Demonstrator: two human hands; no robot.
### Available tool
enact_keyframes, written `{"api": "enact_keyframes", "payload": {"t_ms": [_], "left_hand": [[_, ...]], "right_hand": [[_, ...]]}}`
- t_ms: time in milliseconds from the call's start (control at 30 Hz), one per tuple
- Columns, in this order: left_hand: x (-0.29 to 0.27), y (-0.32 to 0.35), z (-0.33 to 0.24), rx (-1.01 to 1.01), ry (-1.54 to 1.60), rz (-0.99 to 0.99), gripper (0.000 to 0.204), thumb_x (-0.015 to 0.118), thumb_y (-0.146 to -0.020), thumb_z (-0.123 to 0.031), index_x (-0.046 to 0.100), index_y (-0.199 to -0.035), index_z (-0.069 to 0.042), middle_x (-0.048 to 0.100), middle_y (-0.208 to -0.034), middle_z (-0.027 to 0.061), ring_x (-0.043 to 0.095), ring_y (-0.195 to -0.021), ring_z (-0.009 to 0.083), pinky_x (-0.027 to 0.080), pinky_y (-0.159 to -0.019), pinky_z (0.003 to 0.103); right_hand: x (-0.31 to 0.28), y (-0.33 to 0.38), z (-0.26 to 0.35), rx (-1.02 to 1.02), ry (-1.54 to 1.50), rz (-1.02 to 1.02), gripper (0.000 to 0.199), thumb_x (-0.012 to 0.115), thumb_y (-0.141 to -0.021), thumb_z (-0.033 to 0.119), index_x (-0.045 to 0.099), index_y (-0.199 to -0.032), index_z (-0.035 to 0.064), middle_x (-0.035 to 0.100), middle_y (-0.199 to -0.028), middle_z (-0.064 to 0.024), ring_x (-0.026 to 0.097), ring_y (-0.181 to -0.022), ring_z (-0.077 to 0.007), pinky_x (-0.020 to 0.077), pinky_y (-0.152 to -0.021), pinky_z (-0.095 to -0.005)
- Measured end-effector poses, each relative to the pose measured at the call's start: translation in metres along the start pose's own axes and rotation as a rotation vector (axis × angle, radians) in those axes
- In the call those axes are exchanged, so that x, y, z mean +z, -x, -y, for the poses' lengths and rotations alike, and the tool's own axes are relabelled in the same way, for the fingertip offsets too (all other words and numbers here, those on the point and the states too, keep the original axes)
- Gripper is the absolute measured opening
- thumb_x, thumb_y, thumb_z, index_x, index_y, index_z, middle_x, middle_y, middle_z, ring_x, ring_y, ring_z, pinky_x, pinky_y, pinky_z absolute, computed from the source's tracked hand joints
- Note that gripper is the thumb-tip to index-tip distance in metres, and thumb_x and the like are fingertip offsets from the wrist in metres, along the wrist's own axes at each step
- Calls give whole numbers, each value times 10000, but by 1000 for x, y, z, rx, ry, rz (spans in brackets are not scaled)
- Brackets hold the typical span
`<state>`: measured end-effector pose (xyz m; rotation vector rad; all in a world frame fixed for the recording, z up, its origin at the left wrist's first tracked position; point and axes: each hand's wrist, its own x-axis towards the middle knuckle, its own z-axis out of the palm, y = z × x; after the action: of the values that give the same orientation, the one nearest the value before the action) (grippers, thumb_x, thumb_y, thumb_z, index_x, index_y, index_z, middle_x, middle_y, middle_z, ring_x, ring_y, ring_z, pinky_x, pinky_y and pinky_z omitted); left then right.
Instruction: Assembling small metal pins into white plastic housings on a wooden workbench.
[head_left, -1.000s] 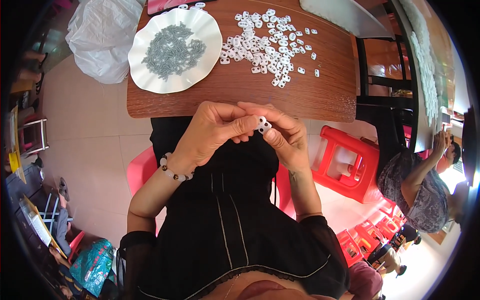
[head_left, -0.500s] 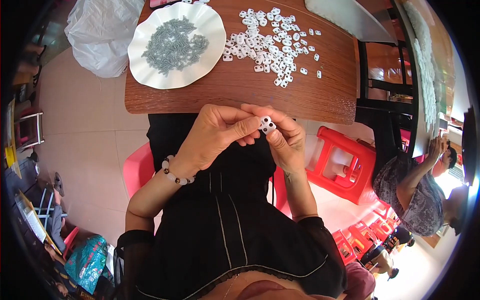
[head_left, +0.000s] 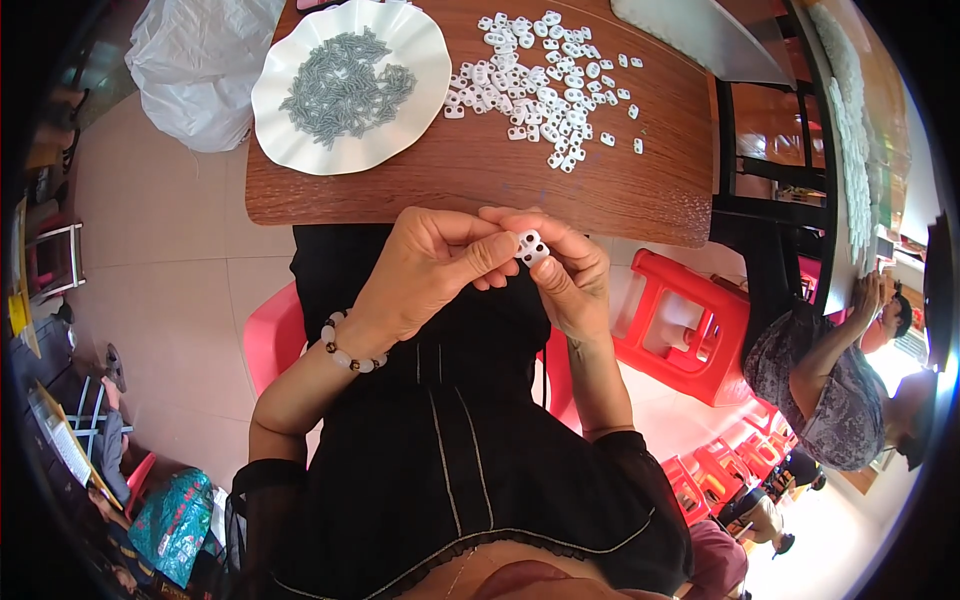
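My left hand (head_left: 440, 262) and my right hand (head_left: 572, 272) meet just in front of the table's near edge. Between their fingertips are small white plastic pieces with dark round holes (head_left: 532, 247), apparently two side by side. The left thumb and fingers pinch them from the left; the right thumb presses from below, with its fingers behind. Both hands are closed. Beyond them on the table lies a loose pile of similar white two-hole pieces (head_left: 530, 90). To its left, a white wavy-edged plate (head_left: 420, 110) bears a heap of small grey-green rods (head_left: 350, 85).
The brown wooden table (head_left: 400, 200) spans the top. A white plastic bag (head_left: 195, 80) sits left of it. Red stools (head_left: 685, 335) stand at the right, near another person (head_left: 825, 390) at a neighbouring table. A teal bag (head_left: 175, 525) is at the lower left.
My hands hold nearly the same pose, with the white pieces still pinched between them. The whole view has shifted very slightly.
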<state>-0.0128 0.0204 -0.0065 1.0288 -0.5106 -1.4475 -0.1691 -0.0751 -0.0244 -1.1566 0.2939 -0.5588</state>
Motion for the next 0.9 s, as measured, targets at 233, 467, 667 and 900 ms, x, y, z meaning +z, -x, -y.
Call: {"api": "enact_keyframes", "payload": {"t_ms": [233, 467, 667, 900], "left_hand": [[0, 1, 2, 16, -6, 4, 235, 648, -920, -172, 693, -1030, 31, 680, -792, 60, 603, -681, 69, 494, -627, 196], [2, 2, 3, 45, -13, 11, 229, 634, -928, -157, 691, -1031, 39, 669, -784, 55, 590, -685, 72, 486, -632, 203], [3, 2, 1, 43, -50, -1, 212, 647, -916, -132, 692, -1020, 47, 666, -778, 52, 582, -675, 61, 486, -618, 193], [4, 1, -6, 37, -106, -8, 210, 660, -906, -137, 698, -997, 49, 661, -764, 41, 572, -661, 48, 474, -602, 189]], "right_hand": [[-1, 0, -1, -27, 48, 8, 338, 585, -944, 151, 578, -1209, -59, 551, -1266, -216, 585, -1015, -219, 499, -879, -346], [-1, 1, 2, -48, 103, 20, 334, 582, -945, 148, 578, -1204, -64, 552, -1258, -220, 582, -1006, -220, 509, -860, -338], [-2, 1, -1, -88, 153, 11, 332, 595, -936, 158, 593, -1188, -59, 575, -1231, -220, 571, -1026, -229, 494, -873, -337], [0, 2, 1, -61, 165, -6, 347, 610, -921, 162, 597, -1196, -50, 595, -1222, -211, 554, -1063, -242, 441, -934, -350]]}}
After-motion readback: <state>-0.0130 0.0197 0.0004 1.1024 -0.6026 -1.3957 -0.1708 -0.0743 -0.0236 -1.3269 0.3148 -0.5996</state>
